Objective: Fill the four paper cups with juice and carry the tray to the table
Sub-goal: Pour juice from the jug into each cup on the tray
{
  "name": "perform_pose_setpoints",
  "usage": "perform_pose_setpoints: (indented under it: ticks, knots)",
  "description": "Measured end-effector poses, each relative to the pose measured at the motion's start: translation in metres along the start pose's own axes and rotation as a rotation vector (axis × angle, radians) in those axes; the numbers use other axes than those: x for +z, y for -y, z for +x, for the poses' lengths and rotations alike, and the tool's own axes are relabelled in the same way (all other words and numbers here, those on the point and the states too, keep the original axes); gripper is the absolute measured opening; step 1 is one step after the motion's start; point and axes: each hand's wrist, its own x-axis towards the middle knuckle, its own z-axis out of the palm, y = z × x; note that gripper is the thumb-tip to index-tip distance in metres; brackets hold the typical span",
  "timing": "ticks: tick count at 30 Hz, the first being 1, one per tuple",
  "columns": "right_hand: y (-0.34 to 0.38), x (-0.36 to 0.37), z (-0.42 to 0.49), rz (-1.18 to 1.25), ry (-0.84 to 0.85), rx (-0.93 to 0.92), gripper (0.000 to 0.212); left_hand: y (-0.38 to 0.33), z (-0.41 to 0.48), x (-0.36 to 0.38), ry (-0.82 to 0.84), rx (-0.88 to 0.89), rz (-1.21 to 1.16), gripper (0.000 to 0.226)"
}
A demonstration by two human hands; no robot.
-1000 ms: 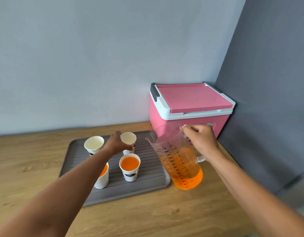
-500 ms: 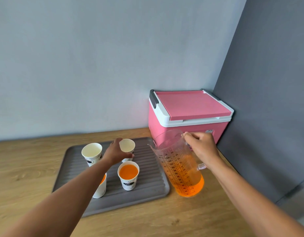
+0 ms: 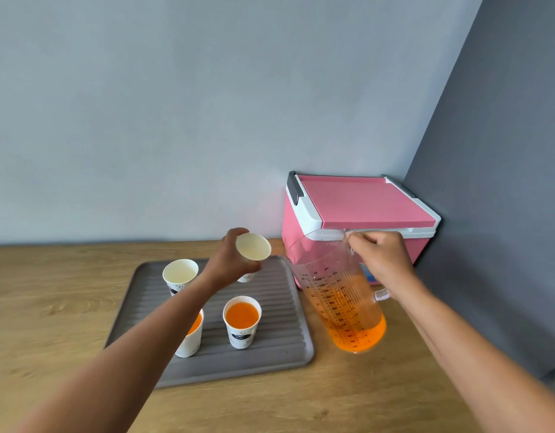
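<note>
Far left of the grey ribbed tray (image 3: 279, 354), on the wooden counter (image 3: 51, 307), one empty paper cup (image 3: 180, 273) stands upright at the back; in front of it a filled cup (image 3: 192, 335), half hidden behind the left forearm, shows orange juice, and just to its right a second filled cup (image 3: 242, 320) stands in plain view. So two cups filled, two empty by my count. Left hand (image 3: 229, 264) holds the fourth cup, the lifted cup (image 3: 253, 250), clear of the tray, fingers wrapped round its wall from the left and behind, closed on it; the cup is tilted, mouth turned toward the camera and slightly right, its long axis leaning toward the pitcher. Inside looks dry. To the right, off the tray edge, the clear measuring pitcher (image 3: 342, 307) is tipped, spout pointing left at the lifted cup, juice pooled in its lower half. Right hand (image 3: 379, 260) grips the handle near the rim, fingers curled shut round it. Whether the pitcher base touches the counter I cannot tell. The coming pour turns on spout to cup mouth: spout lies just right of and slightly below the cup rim, near but apart. Pink cooler box (image 3: 363, 207) sits behind the pitcher, lid shut.
</note>
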Motion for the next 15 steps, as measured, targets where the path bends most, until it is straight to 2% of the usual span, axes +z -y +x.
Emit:
perform_pose_setpoints:
  ticks: [3, 6, 10, 15]
  knots:
    - [0.019, -0.01, 0.008, -0.021, 0.019, -0.068, 0.029, -0.018, -0.009, -0.004, -0.015, 0.071, -0.02, 0.084]
    - [0.03, -0.016, 0.019, -0.068, 0.052, -0.145, 0.036, -0.028, -0.021, -0.004, -0.018, 0.097, -0.046, 0.084]
    - [0.037, -0.023, 0.031, -0.154, 0.11, -0.203, 0.05, -0.034, -0.04, 0.002, -0.004, 0.099, -0.119, 0.084]
    - [0.04, -0.026, 0.033, -0.243, 0.189, -0.237, 0.053, -0.036, -0.06, 0.015, -0.01, 0.079, -0.152, 0.091]
